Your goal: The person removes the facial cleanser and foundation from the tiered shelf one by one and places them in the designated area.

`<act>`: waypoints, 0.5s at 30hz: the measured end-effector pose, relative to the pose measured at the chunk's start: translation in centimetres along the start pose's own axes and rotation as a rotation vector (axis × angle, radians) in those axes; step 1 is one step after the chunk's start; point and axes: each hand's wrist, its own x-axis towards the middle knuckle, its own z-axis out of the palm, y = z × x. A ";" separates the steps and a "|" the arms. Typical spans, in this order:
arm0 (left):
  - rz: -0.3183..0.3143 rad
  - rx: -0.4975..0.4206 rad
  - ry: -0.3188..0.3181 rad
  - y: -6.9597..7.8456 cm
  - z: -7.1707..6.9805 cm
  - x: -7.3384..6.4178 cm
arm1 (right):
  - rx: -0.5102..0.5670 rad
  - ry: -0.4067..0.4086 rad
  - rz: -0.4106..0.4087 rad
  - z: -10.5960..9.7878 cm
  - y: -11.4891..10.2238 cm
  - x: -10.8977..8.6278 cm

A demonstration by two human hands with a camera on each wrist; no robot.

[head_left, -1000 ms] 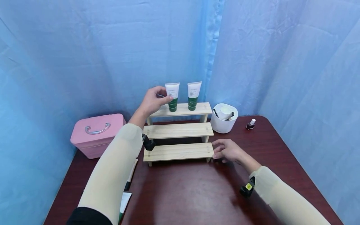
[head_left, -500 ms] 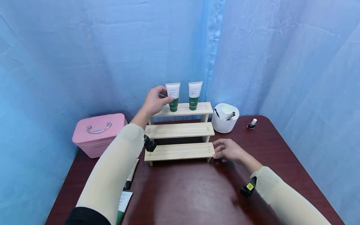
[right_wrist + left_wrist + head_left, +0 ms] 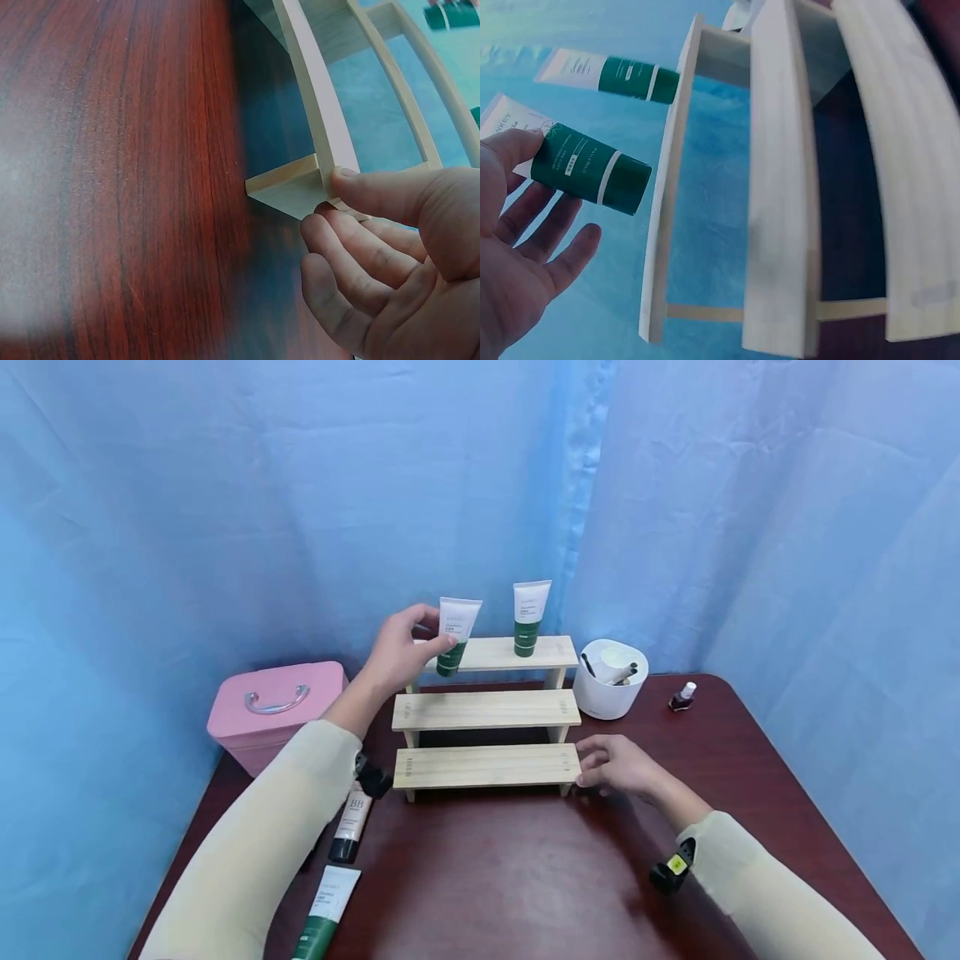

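Observation:
My left hand (image 3: 401, 647) pinches a white and green squeeze tube (image 3: 456, 635) between thumb and fingers, cap end down and a little tilted. In the left wrist view the tube's green cap (image 3: 627, 184) is apart from the top board. A matching squeeze tube (image 3: 529, 618) stands upright on the top step of the three-tier wooden display stand (image 3: 487, 710). At the stand's lower right corner, my right hand (image 3: 618, 764) grips the end of the bottom step. The right wrist view has its thumb (image 3: 375, 191) on the board edge, with the fingers curled beneath.
A pink case (image 3: 277, 702) sits left of the stand. On the dark red table (image 3: 510, 877) lie a BB cream tube (image 3: 352, 818) and another white and green tube (image 3: 326, 910). Right of the stand are a white holder (image 3: 611, 693) with brushes and a small bottle (image 3: 682, 696).
The left hand has lifted its tube off the top step and drawn it down and toward me, tilting it. The right hand keeps its hold on the stand. The view has shifted slightly.

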 end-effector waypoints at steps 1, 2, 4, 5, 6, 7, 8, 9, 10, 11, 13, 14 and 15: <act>0.004 0.005 -0.005 0.0 -0.1 -0.6 | -0.001 0.000 0.000 0.0 0.0 0.0; 0.010 0.010 -0.010 -0.1 -0.2 -1.3 | -0.001 -0.001 -0.001 0.0 0.1 0.0; 0.021 0.011 -0.022 -0.3 -0.6 -2.6 | -0.001 -0.003 -0.003 -0.1 0.1 0.1; 0.025 0.014 -0.029 -0.4 -0.7 -3.4 | -0.002 -0.004 -0.004 -0.1 0.1 0.1; 0.031 0.017 -0.033 -0.5 -0.9 -4.1 | -0.001 -0.004 -0.005 -0.1 0.1 0.0; 0.029 0.013 -0.036 -0.6 -1.1 -4.9 | 0.001 -0.003 -0.006 0.0 0.0 0.0; 0.032 0.005 -0.037 -0.8 -1.4 -5.7 | 0.002 -0.002 -0.005 0.0 0.0 0.0; 0.033 0.007 -0.037 -0.9 -1.6 -6.4 | 0.002 -0.001 -0.006 0.0 0.0 0.0; 0.033 0.013 -0.037 -1.0 -1.8 -7.2 | -0.001 0.001 -0.006 0.0 0.0 0.0; 0.034 0.021 -0.035 -1.1 -2.1 -7.9 | -0.001 0.003 -0.006 0.1 0.0 0.0; 0.033 0.030 -0.031 -1.3 -2.6 -9.3 | -0.002 0.007 -0.006 0.1 0.0 0.0; 0.036 0.044 -0.028 -1.4 -2.9 -9.9 | -0.003 0.007 -0.007 0.1 0.0 -0.1; 0.031 0.060 -0.027 -1.5 -3.2 -10.6 | 0.000 0.010 -0.008 0.2 0.0 -0.1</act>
